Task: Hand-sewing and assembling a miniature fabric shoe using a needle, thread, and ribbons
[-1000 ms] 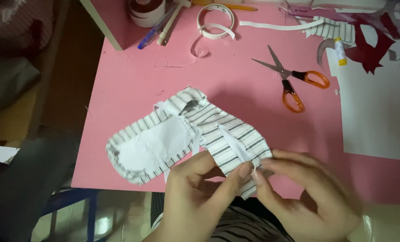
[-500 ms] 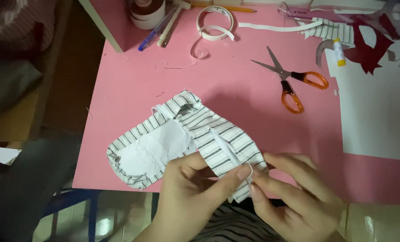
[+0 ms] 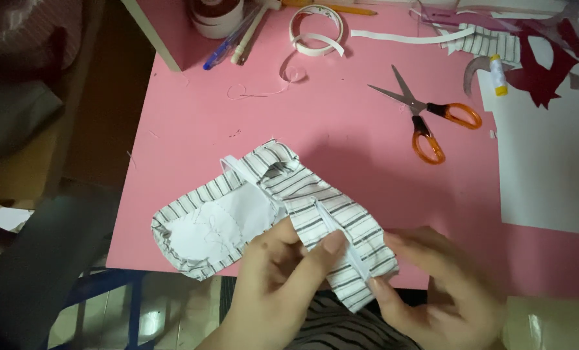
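Observation:
A small garment piece of grey-and-white striped fabric (image 3: 306,191) with a white lining patch (image 3: 221,220) lies on the pink table (image 3: 341,129) near its front edge. My left hand (image 3: 280,279) pinches the fabric's near end, thumb pressed along a white folded seam strip (image 3: 344,249). My right hand (image 3: 438,291) grips the same end from the right, fingertips on the seam's lower corner.
Orange-handled scissors (image 3: 432,120) lie open to the upper right. A white paper sheet (image 3: 549,162) covers the right side. Tape rolls (image 3: 315,29), pens (image 3: 231,45), red paper scraps (image 3: 542,71) and a small yellow thread spool (image 3: 498,74) sit at the back. A loose thread (image 3: 263,91) lies mid-table.
The striped fabric has shifted slightly toward me and to the left. Both hands have slid down along the seam to its near end.

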